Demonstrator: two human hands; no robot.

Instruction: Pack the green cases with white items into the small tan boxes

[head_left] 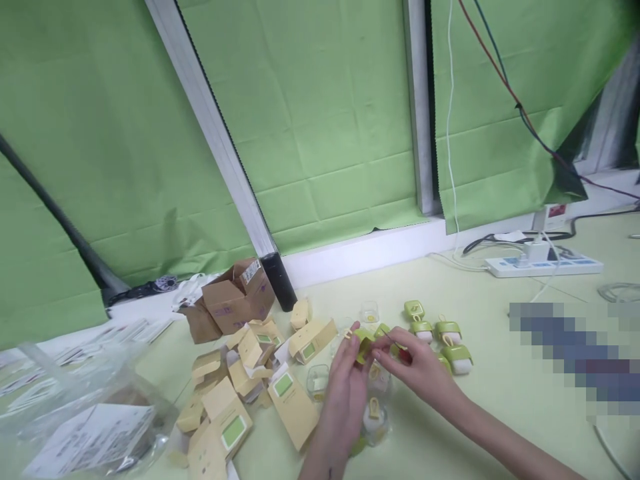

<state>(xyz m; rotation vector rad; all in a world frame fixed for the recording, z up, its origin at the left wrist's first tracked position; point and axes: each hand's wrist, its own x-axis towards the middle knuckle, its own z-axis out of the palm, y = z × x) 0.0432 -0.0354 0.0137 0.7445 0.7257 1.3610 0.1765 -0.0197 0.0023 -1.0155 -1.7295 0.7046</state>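
My left hand [345, 383] is closed around a small green lid-like piece [363, 345] with a pale loop at its top. Close against it, my right hand [417, 363] pinches with its fingertips; what lies between them is too small to make out. Just right of my hands sit several small green-and-white cases [457, 360] with yellow loops. Below my fingers, a clear case [375, 421] with a white item and a yellow loop is partly covered. A clear plastic box [318, 381] stands left of my left hand, and another clear box [370, 311] is behind.
Opened yellow cardboard boxes [293, 407] are heaped to the left. Behind them stands a brown carton [240, 297] beside a black post base [279, 281]. A clear plastic bag [90, 427] lies front left. A white power strip [545, 265] with cables sits back right.
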